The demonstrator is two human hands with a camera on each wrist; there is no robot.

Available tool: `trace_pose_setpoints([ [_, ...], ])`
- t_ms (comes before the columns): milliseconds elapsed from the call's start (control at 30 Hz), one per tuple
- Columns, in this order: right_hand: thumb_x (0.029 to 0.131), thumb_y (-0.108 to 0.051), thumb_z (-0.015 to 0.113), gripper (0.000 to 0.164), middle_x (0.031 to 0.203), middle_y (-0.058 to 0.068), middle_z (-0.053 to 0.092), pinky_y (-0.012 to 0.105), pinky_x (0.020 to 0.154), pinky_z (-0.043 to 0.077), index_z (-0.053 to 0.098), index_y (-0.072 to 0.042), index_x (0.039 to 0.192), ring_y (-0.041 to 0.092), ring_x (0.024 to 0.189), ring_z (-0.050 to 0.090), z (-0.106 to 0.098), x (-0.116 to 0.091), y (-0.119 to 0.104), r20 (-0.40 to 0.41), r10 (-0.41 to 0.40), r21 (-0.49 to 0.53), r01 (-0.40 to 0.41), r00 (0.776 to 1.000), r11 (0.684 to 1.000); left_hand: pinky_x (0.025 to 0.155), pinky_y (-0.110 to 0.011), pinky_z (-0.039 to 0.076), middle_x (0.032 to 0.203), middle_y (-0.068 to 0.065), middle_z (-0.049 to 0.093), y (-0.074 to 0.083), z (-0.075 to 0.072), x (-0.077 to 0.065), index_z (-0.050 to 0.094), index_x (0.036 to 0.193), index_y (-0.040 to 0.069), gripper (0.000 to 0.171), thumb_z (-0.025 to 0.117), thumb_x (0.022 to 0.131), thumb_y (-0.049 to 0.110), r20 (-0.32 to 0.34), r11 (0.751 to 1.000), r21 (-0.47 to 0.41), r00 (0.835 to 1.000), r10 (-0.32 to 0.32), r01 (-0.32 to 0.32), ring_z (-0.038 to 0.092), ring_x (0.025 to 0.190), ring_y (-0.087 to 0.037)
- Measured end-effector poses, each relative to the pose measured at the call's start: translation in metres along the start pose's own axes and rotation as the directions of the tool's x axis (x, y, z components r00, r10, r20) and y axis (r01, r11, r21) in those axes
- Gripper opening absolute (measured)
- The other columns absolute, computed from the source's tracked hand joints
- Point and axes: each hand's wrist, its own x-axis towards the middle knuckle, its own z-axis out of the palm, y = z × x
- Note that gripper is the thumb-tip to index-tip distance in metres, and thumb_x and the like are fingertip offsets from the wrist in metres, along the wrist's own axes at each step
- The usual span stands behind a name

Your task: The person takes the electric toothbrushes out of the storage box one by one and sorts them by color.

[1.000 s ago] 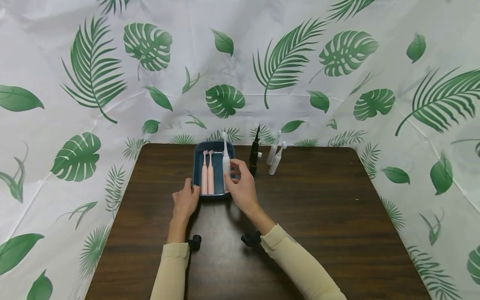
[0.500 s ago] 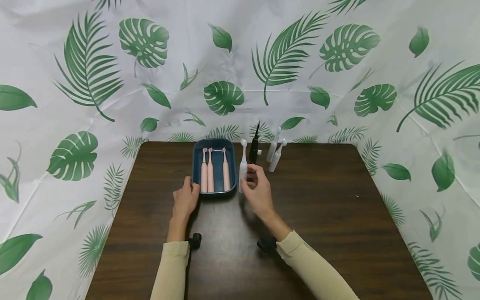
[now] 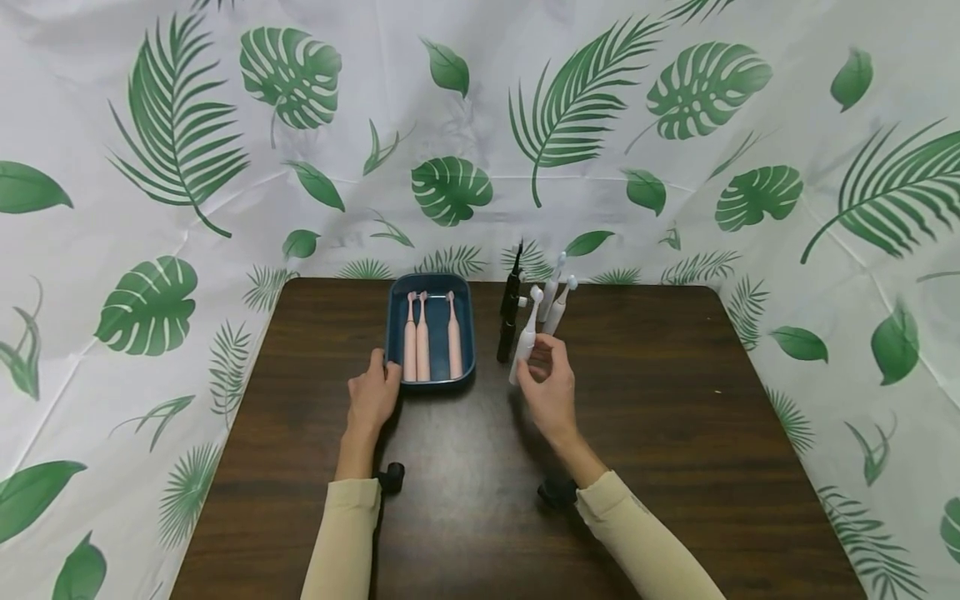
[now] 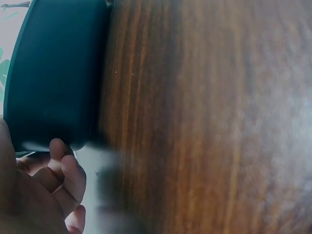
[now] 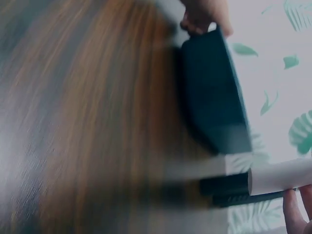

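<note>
A white electric toothbrush (image 3: 527,335) stands slightly tilted in my right hand (image 3: 551,387), pinched by its handle between thumb and fingers. The right wrist view shows its white handle (image 5: 278,176) at the right edge, above the tabletop. My left hand (image 3: 372,392) holds the near left corner of a dark blue bin (image 3: 467,374), thumb at the rim and curled fingers outside. In the left wrist view those fingers (image 4: 73,178) touch the bin's wall (image 4: 56,78). Three pink electric toothbrushes, one of them the right-hand toothbrush (image 3: 453,342), lean inside the bin, two at left and one at right.
Black electric toothbrushes (image 3: 510,300) stand upright right of the bin, partly overlapping each other. Just behind my right hand stand two more white toothbrushes, the nearer toothbrush (image 3: 556,315) partly hidden. A leaf-patterned cloth (image 3: 330,225) rises behind the brown wooden table (image 3: 675,417).
My right hand has carried the white toothbrush up out of the bin and rightward past its side, to just in front of the other white toothbrushes. The left hand stays at the bin corner.
</note>
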Motion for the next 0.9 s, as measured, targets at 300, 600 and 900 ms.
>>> trace_pose_setpoints([
  [300, 0.093, 0.014, 0.068, 0.041, 0.125, 0.033, 0.062, 0.031, 0.085, 0.058, 0.053, 0.012, 0.131, 0.044, 0.113, 0.065, -0.018, 0.010, -0.009, -0.080, 0.011, -0.046, -0.014, 0.997, 0.999, 0.122, -0.063, 0.025, 0.129, -0.032, 0.070, -0.002, -0.001, -0.001, 0.047, 0.142, 0.007, 0.047, 0.034, 0.109, 0.037, 0.003, 1.000, -0.008, 1.000, -0.024, 0.024, 0.065, 0.120, -0.049],
  [600, 0.094, 0.016, 0.066, 0.039, 0.125, 0.033, 0.061, 0.064, 0.091, 0.054, 0.051, 0.011, 0.129, 0.034, 0.112, 0.065, -0.025, 0.024, 0.009, -0.117, 0.035, -0.067, -0.043, 0.993, 0.997, 0.115, -0.063, 0.036, 0.128, -0.031, 0.069, -0.002, -0.001, 0.000, 0.047, 0.143, 0.010, 0.048, 0.034, 0.107, 0.039, -0.007, 1.000, 0.007, 1.000, -0.027, 0.027, 0.062, 0.122, -0.050],
  [900, 0.093, 0.017, 0.065, 0.040, 0.124, 0.034, 0.059, 0.071, 0.094, 0.053, 0.050, 0.014, 0.130, 0.042, 0.114, 0.062, -0.028, 0.029, 0.029, -0.120, 0.054, -0.040, -0.059, 0.991, 0.997, 0.113, -0.065, 0.038, 0.135, -0.029, 0.066, -0.002, -0.001, 0.000, 0.045, 0.148, 0.012, 0.051, 0.034, 0.107, 0.042, 0.013, 0.999, -0.014, 0.999, -0.048, 0.048, 0.057, 0.125, -0.049],
])
